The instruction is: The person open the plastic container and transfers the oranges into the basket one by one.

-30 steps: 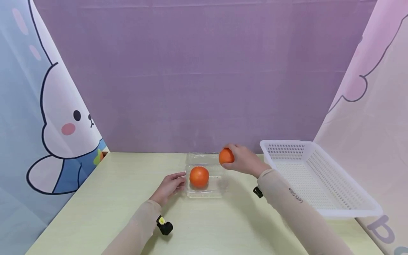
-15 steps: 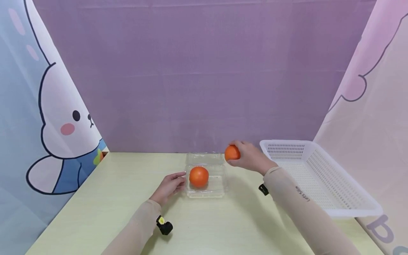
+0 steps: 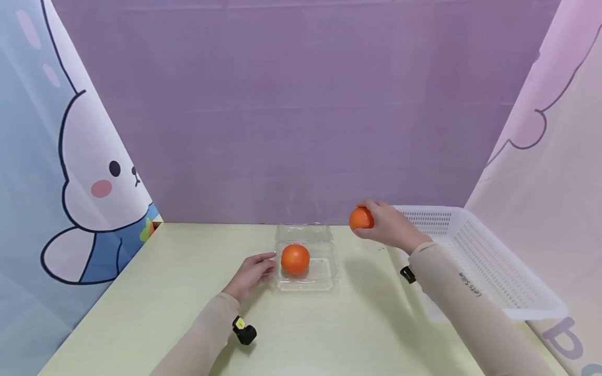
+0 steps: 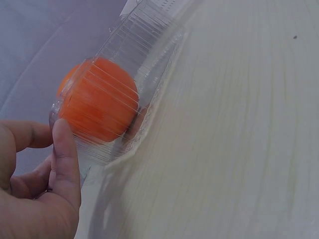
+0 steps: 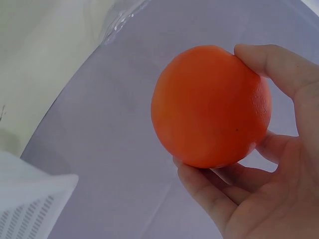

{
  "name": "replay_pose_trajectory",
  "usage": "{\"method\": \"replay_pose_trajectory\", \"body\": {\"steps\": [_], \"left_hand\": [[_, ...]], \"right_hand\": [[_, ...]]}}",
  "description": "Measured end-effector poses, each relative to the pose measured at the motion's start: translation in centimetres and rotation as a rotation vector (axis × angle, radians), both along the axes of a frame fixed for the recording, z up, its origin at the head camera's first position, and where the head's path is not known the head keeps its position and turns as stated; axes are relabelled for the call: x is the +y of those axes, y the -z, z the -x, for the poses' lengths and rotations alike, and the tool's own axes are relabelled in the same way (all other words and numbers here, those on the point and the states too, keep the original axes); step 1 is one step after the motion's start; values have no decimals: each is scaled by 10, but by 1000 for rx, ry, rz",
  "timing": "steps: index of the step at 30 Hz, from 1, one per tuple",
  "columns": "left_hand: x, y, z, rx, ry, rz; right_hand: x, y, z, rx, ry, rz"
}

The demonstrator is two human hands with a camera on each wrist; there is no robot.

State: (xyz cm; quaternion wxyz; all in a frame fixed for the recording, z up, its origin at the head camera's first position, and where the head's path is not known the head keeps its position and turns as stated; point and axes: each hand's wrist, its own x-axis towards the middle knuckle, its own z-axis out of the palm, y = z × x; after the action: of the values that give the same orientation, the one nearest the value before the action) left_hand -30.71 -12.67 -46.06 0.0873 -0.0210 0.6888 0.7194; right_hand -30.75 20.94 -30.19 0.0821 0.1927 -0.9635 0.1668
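An orange (image 3: 361, 219) is held up in the air by my right hand (image 3: 390, 227), thumb on one side and fingers curled round the other. The right wrist view shows that orange (image 5: 209, 107) whole and close. On the table, a clear plastic clamshell box (image 3: 320, 274) stands with its lid raised at the back. A second orange (image 3: 295, 260) sits in its left part. My left hand (image 3: 251, 274) pinches the box's left edge between thumb and fingers. Through the ribbed clear wall, the left wrist view shows the boxed orange (image 4: 102, 99).
A white perforated plastic basket (image 3: 531, 277) stands at the right, partly hidden behind my right forearm. A purple cloth (image 3: 301, 115) hangs along the table's back edge. The pale wooden table (image 3: 197, 261) extends left of the box.
My right hand has moved right and slightly up with its orange, away from the box toward the basket. My left hand, the box and the orange inside have stayed in place.
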Motion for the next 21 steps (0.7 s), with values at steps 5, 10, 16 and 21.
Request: {"method": "replay_pose_trajectory", "body": {"steps": [5,10,16,21], "left_hand": [[-1,0,1,-11,0,2],[-3,1,1,-8,-1,-4],[-4,0,0,-5,5,-10],[-5,0,0,-5,3,-10]], "right_hand": [[11,-1,0,12,25,-21],[18,-4,-2,17,34,-32],[29,-7,-4,7,50,-18],[41,-9,-4,5,68,-19]]}}
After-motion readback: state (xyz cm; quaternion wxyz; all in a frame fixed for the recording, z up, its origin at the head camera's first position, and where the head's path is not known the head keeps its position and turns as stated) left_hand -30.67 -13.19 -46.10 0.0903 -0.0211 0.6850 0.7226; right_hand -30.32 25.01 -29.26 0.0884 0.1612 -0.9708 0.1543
